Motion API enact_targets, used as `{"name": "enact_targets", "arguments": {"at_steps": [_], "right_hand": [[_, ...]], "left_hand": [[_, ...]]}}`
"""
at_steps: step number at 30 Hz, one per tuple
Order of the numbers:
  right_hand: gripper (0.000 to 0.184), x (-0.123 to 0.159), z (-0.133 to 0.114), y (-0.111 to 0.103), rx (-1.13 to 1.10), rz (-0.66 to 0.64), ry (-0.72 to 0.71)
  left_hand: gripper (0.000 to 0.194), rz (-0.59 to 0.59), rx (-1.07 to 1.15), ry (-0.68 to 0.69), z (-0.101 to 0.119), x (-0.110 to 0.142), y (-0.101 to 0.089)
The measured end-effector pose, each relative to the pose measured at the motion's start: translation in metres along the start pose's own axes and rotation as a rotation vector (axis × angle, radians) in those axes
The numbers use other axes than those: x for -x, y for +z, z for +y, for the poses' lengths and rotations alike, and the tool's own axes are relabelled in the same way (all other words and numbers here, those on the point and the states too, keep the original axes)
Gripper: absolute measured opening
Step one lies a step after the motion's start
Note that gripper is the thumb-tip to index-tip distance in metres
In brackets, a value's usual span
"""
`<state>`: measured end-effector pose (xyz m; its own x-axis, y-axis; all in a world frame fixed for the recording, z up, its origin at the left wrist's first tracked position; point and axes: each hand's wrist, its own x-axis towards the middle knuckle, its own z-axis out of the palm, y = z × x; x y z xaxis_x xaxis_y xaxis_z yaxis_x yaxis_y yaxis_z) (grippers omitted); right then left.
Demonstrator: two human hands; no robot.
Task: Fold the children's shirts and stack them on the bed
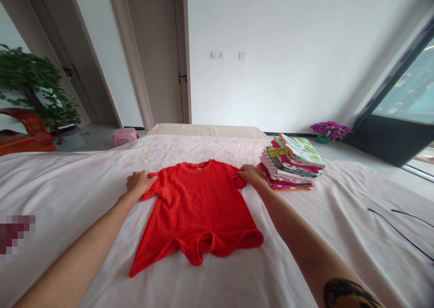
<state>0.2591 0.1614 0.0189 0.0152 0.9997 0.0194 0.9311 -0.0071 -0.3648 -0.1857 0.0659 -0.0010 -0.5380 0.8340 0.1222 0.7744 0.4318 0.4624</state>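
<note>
A red short-sleeved T-shirt [203,195] lies spread on the pale sheet [111,254], its collar away from me and its hem rumpled and knotted-looking at the front. My left hand [138,181] pinches the end of the sleeve on the left side. On the opposite side, my right hand [250,174] is closed on the other sleeve. Parts of the fingers on both hands are hidden by cloth or by the hands themselves. Just beyond my right wrist stands a stack of folded clothes [293,163] in several colours and patterns.
Dark thin cords [400,235] lie on the sheet at the right. Past the bed are a pink stool [125,136], a potted plant with purple flowers [330,131] and a leafy green plant [34,82]. An orange-brown wooden chair [30,132] stands at far left.
</note>
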Motion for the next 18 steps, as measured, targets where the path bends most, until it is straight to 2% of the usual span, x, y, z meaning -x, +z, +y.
{"name": "enact_targets", "arguments": {"at_steps": [3, 5, 7, 10, 12, 15, 18], "right_hand": [[0.029, -0.014, 0.002, 0.006, -0.15, 0.135, -0.043], [0.032, -0.023, 0.007, 0.007, -0.23, 0.218, -0.017], [0.031, -0.027, 0.012, 0.005, -0.166, 0.237, 0.009], [0.028, -0.026, 0.017, -0.002, 0.092, 0.161, -0.016], [0.028, -0.023, 0.012, -0.006, 0.23, 0.164, -0.068], [0.03, -0.021, -0.007, -0.008, 0.297, 0.21, -0.18], [0.033, -0.026, -0.036, -0.001, 0.196, 0.163, -0.231]], "left_hand": [[0.043, 0.065, 0.089, 0.015, -0.005, -0.007, 0.008], [0.047, 0.114, 0.115, -0.006, -0.007, -0.009, 0.008], [0.048, 0.141, 0.105, -0.051, -0.01, -0.01, 0.005], [0.047, 0.132, 0.047, -0.098, -0.012, -0.006, 0.001], [0.047, 0.163, -0.07, -0.033, -0.008, -0.001, -0.001], [0.043, 0.245, -0.258, 0.18, 0.011, 0.004, -0.001], [0.042, 0.14, -0.27, 0.274, 0.038, 0.003, 0.006]]}}
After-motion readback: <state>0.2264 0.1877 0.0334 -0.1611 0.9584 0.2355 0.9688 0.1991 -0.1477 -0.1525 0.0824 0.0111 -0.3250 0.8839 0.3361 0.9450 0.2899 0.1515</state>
